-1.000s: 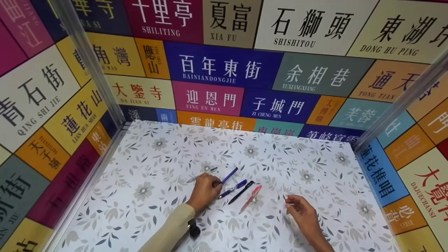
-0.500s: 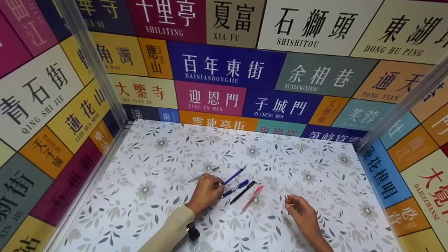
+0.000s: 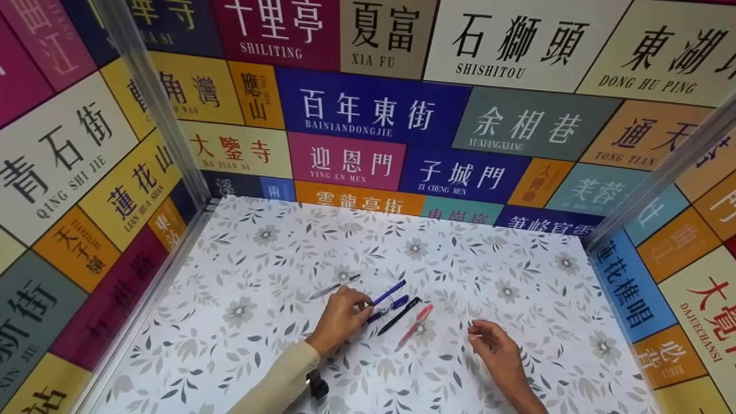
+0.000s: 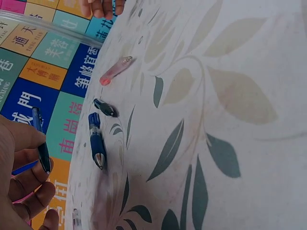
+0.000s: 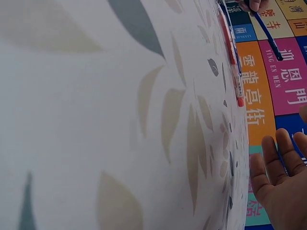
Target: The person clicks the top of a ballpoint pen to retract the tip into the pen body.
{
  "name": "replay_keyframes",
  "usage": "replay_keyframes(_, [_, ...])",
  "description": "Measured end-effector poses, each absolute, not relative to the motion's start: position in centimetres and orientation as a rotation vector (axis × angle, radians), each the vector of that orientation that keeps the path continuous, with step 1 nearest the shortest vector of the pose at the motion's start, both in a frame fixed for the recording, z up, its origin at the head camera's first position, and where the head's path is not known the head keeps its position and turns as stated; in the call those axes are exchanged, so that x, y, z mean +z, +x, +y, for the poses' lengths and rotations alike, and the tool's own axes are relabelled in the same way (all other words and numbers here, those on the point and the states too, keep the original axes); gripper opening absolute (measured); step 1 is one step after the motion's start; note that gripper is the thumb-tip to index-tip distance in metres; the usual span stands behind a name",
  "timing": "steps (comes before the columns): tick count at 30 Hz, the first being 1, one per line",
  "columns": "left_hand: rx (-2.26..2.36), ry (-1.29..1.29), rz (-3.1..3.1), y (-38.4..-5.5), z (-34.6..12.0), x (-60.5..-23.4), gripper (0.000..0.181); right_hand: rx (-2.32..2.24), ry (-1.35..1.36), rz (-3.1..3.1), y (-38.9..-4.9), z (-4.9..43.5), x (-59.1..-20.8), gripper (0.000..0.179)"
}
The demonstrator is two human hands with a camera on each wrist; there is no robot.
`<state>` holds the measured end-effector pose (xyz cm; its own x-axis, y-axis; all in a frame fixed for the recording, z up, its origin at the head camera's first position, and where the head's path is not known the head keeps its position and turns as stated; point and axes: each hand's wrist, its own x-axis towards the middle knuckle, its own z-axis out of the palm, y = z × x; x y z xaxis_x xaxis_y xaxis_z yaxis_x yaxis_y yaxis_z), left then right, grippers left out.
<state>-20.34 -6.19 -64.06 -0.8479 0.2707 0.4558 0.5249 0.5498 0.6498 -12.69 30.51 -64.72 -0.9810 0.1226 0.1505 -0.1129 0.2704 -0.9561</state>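
My left hand (image 3: 340,319) pinches a slim blue pen (image 3: 388,292) between thumb and fingers, above the tabletop. The same pen (image 4: 42,143) slants down from the thumb in the left wrist view. Just beneath lies a thicker blue pen (image 4: 97,140), partly covered by the left hand in the head view. Beside it lie a black pen (image 3: 399,315) and a pink pen (image 3: 414,328), roughly parallel. A clear, greyish pen (image 3: 333,287) rests behind the left hand. Off to the right, my right hand (image 3: 495,347) holds nothing, its fingers loosely bent.
A white cloth with leaves and flowers (image 3: 259,356) covers the table. Colourful sign-printed panels (image 3: 368,106) enclose the back and both sides. Clear corner strips stand at left (image 3: 167,121) and right (image 3: 661,167). A dark band (image 3: 317,384) is on the left wrist.
The left hand has shifted slightly right and nearer with the slim blue pen, closer over the thicker blue pen. The right hand and the lying pens stay put; the head view shifted slightly.
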Motion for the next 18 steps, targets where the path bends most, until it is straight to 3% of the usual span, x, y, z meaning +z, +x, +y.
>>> replay_keyframes(18, [-1.287,-0.682,-2.51,-19.3,-5.6,-62.9,0.008,1.743,0.084,-2.302,-12.5,29.6,-64.5,0.028])
